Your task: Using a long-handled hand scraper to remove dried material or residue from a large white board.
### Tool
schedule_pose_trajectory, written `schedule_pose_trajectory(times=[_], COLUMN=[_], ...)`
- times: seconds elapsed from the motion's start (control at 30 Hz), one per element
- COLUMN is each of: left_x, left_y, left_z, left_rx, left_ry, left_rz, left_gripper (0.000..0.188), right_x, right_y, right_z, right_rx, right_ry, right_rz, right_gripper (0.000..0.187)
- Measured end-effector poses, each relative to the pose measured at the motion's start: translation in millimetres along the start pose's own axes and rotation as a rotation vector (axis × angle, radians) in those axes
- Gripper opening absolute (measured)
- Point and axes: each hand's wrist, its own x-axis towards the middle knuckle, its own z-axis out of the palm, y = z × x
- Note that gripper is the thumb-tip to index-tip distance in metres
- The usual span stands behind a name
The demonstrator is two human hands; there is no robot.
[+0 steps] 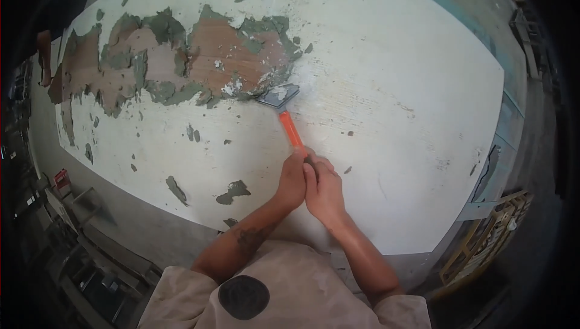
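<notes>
Scraper (pixel 284 108) with orange handle clamped in both fists, left hand (pixel 292 179) and right hand (pixel 323 191) pressed side by side around the handle's near end, fingers wrapped tight. Metal blade sits well ahead of the grip, up and slightly left, its edge touching the ragged border where white paint (pixel 374 75) meets the bare brown wood patch (pixel 217 51). Grey-green filler remnants (pixel 160 27) ring that patch, further left of the blade; loose flakes (pixel 233 191) lie left of the hands on the large white board (pixel 423 208). Step in hand looks like scraping the coating off, mid-stroke at the paint edge, with most of the board still white. Next move likely calls for a firm two-handed push away from the body, blade kept at a low angle so it lifts paint rather than gouging wood. Another person's leg (pixel 43 57) shows far left.
</notes>
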Motion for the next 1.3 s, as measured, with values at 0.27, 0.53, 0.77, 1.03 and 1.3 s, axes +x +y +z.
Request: schedule_pose_trajectory(times=[0.27, 0.53, 0.77, 1.03, 1.3], left_x=[-3, -15, -10, -11, -3], left_y=[27, 16, 12, 1, -2], left_z=[-5, -11, -31, -32, -34], left_rx=[0.275, 0.026, -0.164, -0.079, 0.39], left_ry=[0.062, 0.032, -0.148, -0.112, -0.158], left_rz=[-0.085, 0.003, 0.054, 0.174, 0.5], left_gripper=[0.053, 0.052, 0.053, 0.046, 0.046], right_x=[11, -12, -15, -27, -33], right_y=[-14, 8, -9, -6, 8], right_z=[-23, 35, 47, 54, 57], right_rx=[0.504, 0.281, -0.055, -0.026, 0.037], right_ry=[-0.344, -0.112, 0.157, 0.196, 0.221], right_rz=[0.487, 0.254, -0.034, -0.101, -0.241], right_gripper=[0.054, 0.051, 0.036, 0.037, 0.044])
